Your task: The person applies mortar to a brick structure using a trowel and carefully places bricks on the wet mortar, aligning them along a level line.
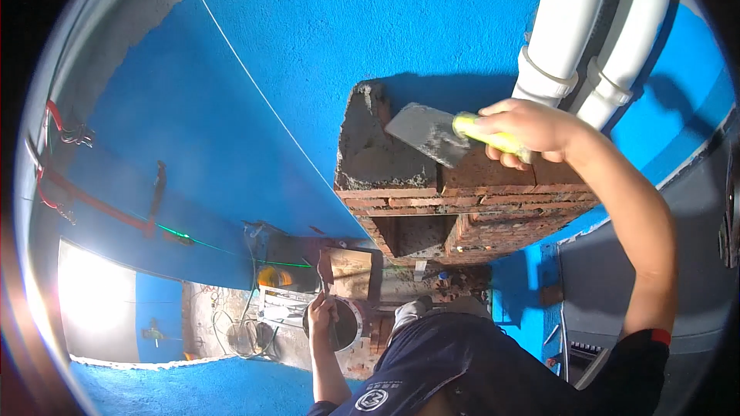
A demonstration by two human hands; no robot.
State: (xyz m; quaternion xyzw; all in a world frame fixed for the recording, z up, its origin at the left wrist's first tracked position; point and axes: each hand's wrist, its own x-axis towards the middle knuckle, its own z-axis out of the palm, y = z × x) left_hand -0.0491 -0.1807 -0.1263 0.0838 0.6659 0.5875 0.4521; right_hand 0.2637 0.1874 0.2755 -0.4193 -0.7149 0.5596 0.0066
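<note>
- Clock places count from the middle of the view, with 12 at the top.
- The two hands are well apart.
- The right hand (528,131) is at 2 o'clock. Its fingers are wrapped around the yellow handle of a trowel (424,131).
- The trowel is at 1 to 2 o'clock. Its flat grey blade points to 9 o'clock and has wet grey stuff on it. It is over the top of the bricks (524,204); I cannot tell if it touches them.
- The bricks are stacked in rows at 3 o'clock, with a dark hole (420,235) in the front at 4 to 5 o'clock.
- Grey mud (381,150) is spread on the near-left end of the stack, just beside the blade.
- The left hand (322,312) is down at 7 o'clock. Its fingers look curled around a dark red thing (325,268), too small to name.
- A round black bucket (347,327) is beside that hand, and a tan board (351,273) is at 6 o'clock.
- Two fat white pipes (570,23) are at 1 to 2 o'clock, by the blue wall (370,15).
- A white string (254,81) slants past at 10 o'clock.
</note>
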